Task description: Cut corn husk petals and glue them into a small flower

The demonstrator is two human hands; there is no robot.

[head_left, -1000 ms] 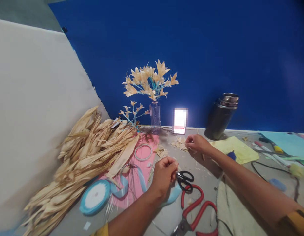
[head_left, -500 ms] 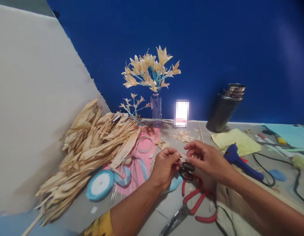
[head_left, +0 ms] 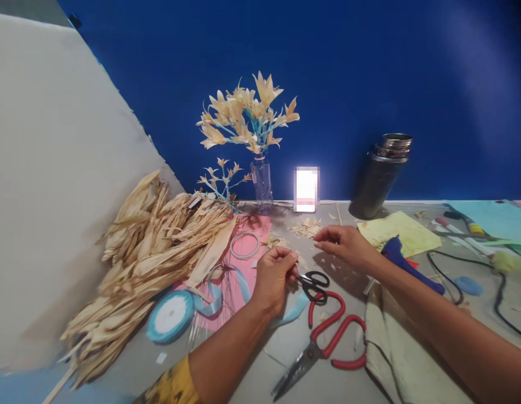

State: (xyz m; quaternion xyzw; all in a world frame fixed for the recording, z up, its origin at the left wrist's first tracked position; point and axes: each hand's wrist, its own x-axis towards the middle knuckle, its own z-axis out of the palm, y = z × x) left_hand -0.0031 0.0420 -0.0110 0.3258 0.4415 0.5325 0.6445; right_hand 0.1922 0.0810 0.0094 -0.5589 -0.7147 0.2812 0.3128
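Observation:
My left hand [head_left: 274, 278] is closed in a pinch over the middle of the table; whatever sits between its fingertips is too small to make out. Black-handled small scissors [head_left: 316, 285] lie right beside it, their blades partly hidden behind my fingers. My right hand [head_left: 342, 242] holds nothing that I can see. Its fingers are loosely curved and apart from the thumb, close to a small pile of pale husk scraps [head_left: 306, 227]. Large red-handled scissors [head_left: 317, 348] rest with blades apart, nearer to me.
At left lie dried corn husks [head_left: 159, 247], a blue ribbon spool [head_left: 170, 317] and pink paper [head_left: 243, 269] with a ring [head_left: 244, 245]. Husk flowers stand in a clear bottle [head_left: 261, 182]. A dark flask [head_left: 380, 177], yellow paper [head_left: 401, 233] and blue glue gun [head_left: 412, 266] are right.
My right hand has drawn away from my left hand, towards the husk scraps. My left hand stays pinched. The whole view has shifted slightly.

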